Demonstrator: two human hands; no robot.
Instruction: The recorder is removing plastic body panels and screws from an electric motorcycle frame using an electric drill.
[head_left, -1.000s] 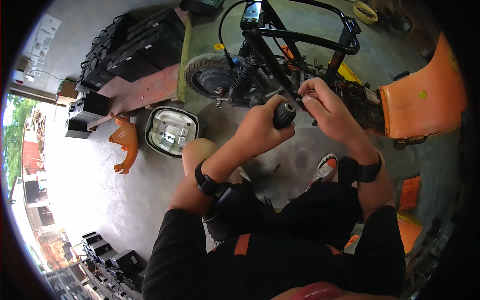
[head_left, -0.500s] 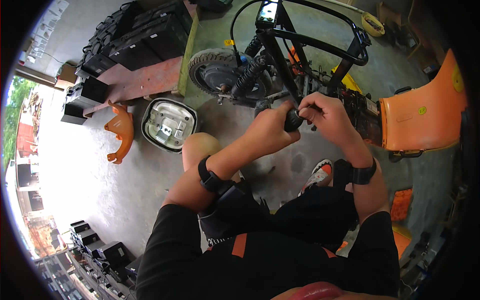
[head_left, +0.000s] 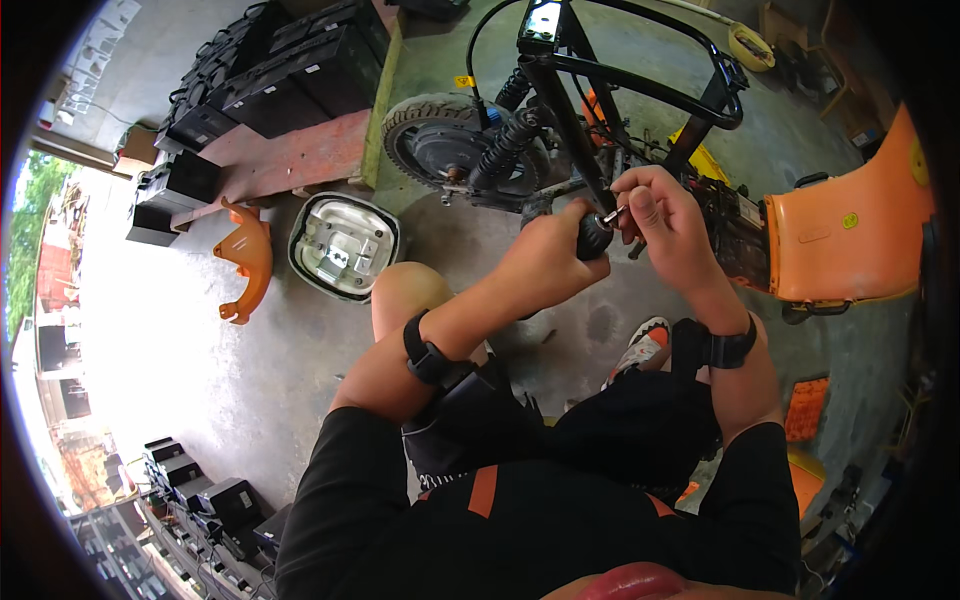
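Observation:
My left hand (head_left: 548,255) is wrapped round a black power drill (head_left: 595,236), much of which the fingers hide. From its ribbed front end a short silver driver bit (head_left: 613,215) sticks out towards the right. My right hand (head_left: 662,215) has its fingers curled at the tip of that bit, pinching it. Just beyond both hands stands a stripped scooter frame (head_left: 572,125) of black tubes, with its rear wheel (head_left: 425,145) and shock absorber (head_left: 505,148) to the left.
An orange body panel (head_left: 835,240) adjoins the frame at right. A white plastic tub-like part (head_left: 345,245) and a curved orange piece (head_left: 248,262) lie on the floor at left. Black battery cases (head_left: 300,90) are stacked by a red board (head_left: 290,158). My shoe (head_left: 640,350) is below.
The right hand has turned and its fingers have loosened slightly, so the silver bit now shows between the hands. The left hand keeps its hold on the drill.

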